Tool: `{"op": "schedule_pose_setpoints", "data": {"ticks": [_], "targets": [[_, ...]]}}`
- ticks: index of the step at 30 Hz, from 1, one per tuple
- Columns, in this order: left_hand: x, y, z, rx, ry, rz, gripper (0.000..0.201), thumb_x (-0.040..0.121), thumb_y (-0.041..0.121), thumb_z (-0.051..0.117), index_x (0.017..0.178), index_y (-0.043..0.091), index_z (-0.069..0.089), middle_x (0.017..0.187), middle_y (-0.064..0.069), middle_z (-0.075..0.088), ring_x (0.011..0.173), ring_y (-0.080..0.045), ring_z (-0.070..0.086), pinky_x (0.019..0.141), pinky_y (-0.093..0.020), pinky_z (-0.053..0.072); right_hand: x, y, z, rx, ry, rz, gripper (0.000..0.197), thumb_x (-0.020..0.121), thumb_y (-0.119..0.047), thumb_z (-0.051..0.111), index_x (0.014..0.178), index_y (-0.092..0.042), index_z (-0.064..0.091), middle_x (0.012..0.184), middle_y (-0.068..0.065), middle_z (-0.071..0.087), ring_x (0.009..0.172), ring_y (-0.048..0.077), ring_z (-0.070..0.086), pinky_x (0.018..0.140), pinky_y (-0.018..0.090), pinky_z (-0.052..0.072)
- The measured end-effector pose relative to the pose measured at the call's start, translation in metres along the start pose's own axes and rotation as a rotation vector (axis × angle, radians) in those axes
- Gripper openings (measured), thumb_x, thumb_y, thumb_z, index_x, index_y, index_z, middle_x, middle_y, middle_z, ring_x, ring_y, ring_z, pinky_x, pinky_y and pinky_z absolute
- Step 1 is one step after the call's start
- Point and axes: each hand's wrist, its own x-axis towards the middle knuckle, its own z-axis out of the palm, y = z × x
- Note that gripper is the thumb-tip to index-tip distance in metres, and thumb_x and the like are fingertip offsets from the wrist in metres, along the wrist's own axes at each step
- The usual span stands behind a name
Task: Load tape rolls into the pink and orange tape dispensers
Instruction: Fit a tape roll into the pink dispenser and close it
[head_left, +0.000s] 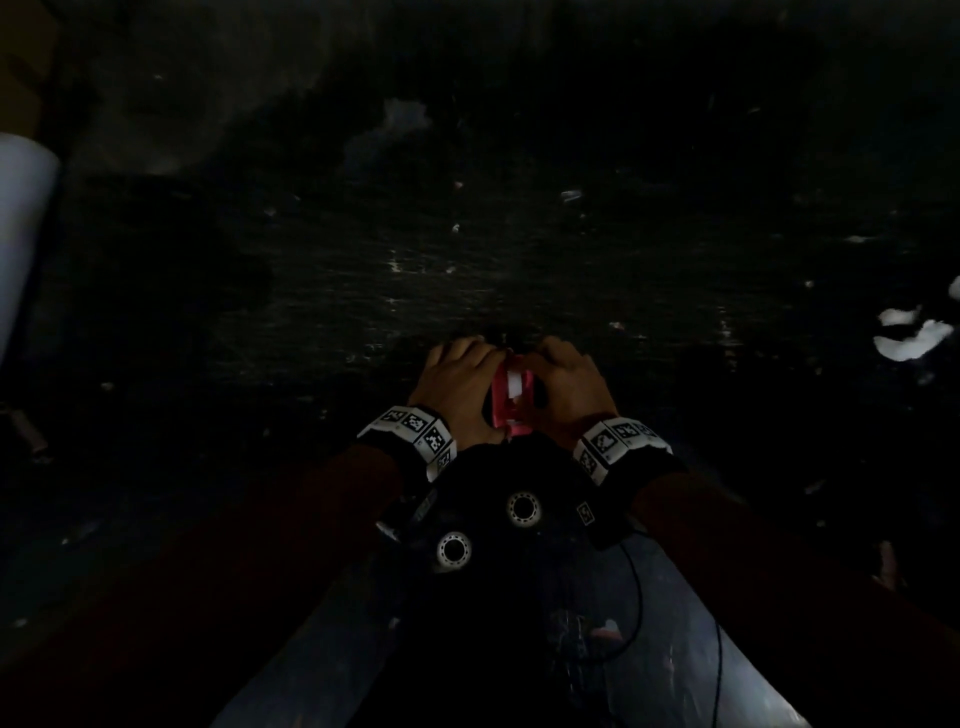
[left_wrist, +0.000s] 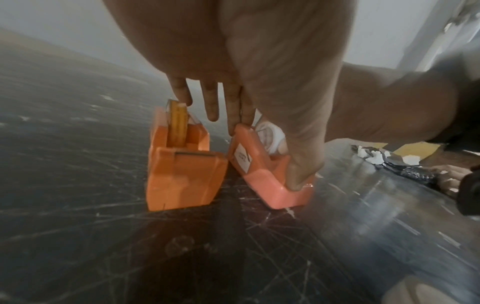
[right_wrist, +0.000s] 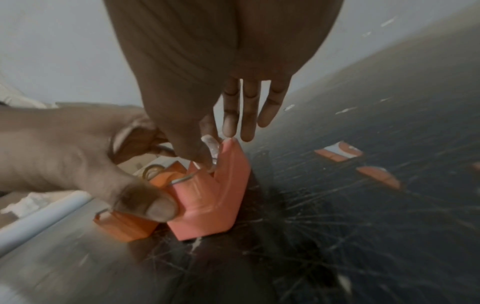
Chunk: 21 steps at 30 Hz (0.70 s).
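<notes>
Both hands' grip (head_left: 511, 387) clamps the pink dispenser (left_wrist: 270, 174); orange dispenser (left_wrist: 182, 164) just beside.

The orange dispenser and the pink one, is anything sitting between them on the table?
Nothing. In the left wrist view the orange dispenser and pink dispenser stand side by side, almost touching at the top, with only a narrow wedge of bare scratched table between.

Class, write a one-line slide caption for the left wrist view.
Left hand grips the pink plastic tape dispenser beside the orange plastic tape dispenser on the scratched dark table.
</notes>
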Motion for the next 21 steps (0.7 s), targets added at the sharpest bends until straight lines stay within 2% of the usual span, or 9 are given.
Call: {"op": "schedule_pose_setpoints", "data": {"ticks": [5, 8, 9, 11, 13, 15, 18, 19, 21], "targets": [[-0.001, -0.002, 0.003, 0.013, 0.015, 0.023, 0.104, 0.061, 0.074, 0.067, 0.145, 0.020, 0.039, 0.151, -0.001, 0.043, 0.147, -0.024, 0.026, 0.118, -0.048, 0.022, -0.002, 0.001, -0.009, 0.166, 0.096, 0.004, 0.031, 0.080, -0.035, 0.075, 0.107, -0.020, 0.069, 0.111, 0.004, 0.065, 0.105, 0.025, 0.062, 0.092, 0.044, 0.050], [-0.004, -0.002, 0.002, -0.036, 0.059, 0.046, 0.116, 0.058, 0.074, 0.070, 0.152, 0.021, 0.027, 0.158, 0.001, 0.029, 0.151, -0.024, 0.016, 0.119, -0.047, 0.020, -0.010, -0.002, -0.018, 0.250, 0.081, 0.022, 0.030, 0.081, -0.035, 0.073, 0.108, -0.025, 0.065, 0.110, 0.001, 0.070, 0.101, 0.021, 0.066, 0.090, 0.038, 0.053], [-0.008, 0.000, -0.001, -0.119, 0.090, 0.046, 0.115, 0.059, 0.071, 0.073, 0.153, 0.023, 0.026, 0.158, 0.002, 0.028, 0.150, -0.023, 0.019, 0.119, -0.045, 0.022, -0.014, -0.003, -0.019, 0.275, 0.081, 0.019, 0.032, 0.081, -0.035, 0.074, 0.110, -0.026, 0.065, 0.110, 0.001, 0.071, 0.101, 0.021, 0.067, 0.089, 0.036, 0.054], [-0.020, 0.005, -0.006, -0.414, 0.146, 0.015, 0.099, 0.066, 0.053, 0.079, 0.150, 0.028, 0.033, 0.151, 0.004, 0.038, 0.141, -0.018, 0.037, 0.114, -0.037, 0.035, -0.025, -0.004, -0.021, 0.315, 0.100, 0.013, 0.037, 0.079, -0.034, 0.077, 0.113, -0.025, 0.065, 0.112, 0.002, 0.071, 0.101, 0.020, 0.067, 0.089, 0.034, 0.054], [-0.034, 0.009, -0.005, -0.719, 0.206, -0.034, 0.067, 0.078, 0.029, 0.076, 0.139, 0.026, 0.049, 0.134, 0.005, 0.058, 0.121, -0.010, 0.058, 0.098, -0.027, 0.050, -0.037, -0.006, -0.020, 0.365, 0.117, 0.005, 0.039, 0.078, -0.029, 0.079, 0.113, -0.023, 0.067, 0.113, 0.001, 0.070, 0.102, 0.018, 0.066, 0.091, 0.034, 0.054], [-0.047, 0.013, -0.001, -0.940, 0.218, -0.155, 0.036, 0.090, 0.015, 0.066, 0.125, 0.024, 0.063, 0.118, 0.004, 0.069, 0.108, -0.007, 0.067, 0.086, -0.022, 0.055, -0.046, -0.007, -0.017, 0.405, 0.140, -0.017, 0.039, 0.075, -0.023, 0.082, 0.111, -0.024, 0.068, 0.110, -0.002, 0.068, 0.099, 0.014, 0.066, 0.090, 0.030, 0.054], [-0.058, 0.023, 0.006, -1.361, 0.122, -0.364, 0.021, 0.100, 0.012, 0.055, 0.111, 0.024, 0.067, 0.113, -0.004, 0.069, 0.098, -0.014, 0.070, 0.075, -0.022, 0.059, -0.059, -0.008, -0.008, 0.390, 0.162, -0.077, 0.044, 0.076, -0.016, 0.078, 0.117, -0.026, 0.068, 0.111, -0.004, 0.066, 0.100, 0.011, 0.063, 0.095, 0.029, 0.050], [-0.060, 0.027, 0.008, -1.468, 0.094, -0.420, 0.020, 0.101, 0.012, 0.053, 0.113, 0.020, 0.066, 0.114, -0.008, 0.068, 0.097, -0.015, 0.069, 0.072, -0.021, 0.059, -0.062, -0.008, -0.006, 0.379, 0.163, -0.091, 0.044, 0.078, -0.017, 0.077, 0.119, -0.027, 0.067, 0.112, -0.004, 0.066, 0.100, 0.010, 0.062, 0.095, 0.026, 0.048], [-0.064, 0.031, 0.012, -1.600, 0.079, -0.496, 0.024, 0.100, 0.012, 0.053, 0.122, 0.010, 0.064, 0.117, -0.011, 0.067, 0.104, -0.020, 0.067, 0.072, -0.022, 0.060, -0.069, -0.011, -0.004, 0.402, 0.171, -0.107, 0.042, 0.081, -0.017, 0.076, 0.122, -0.025, 0.068, 0.112, -0.003, 0.066, 0.100, 0.007, 0.061, 0.092, 0.010, 0.043]]}}
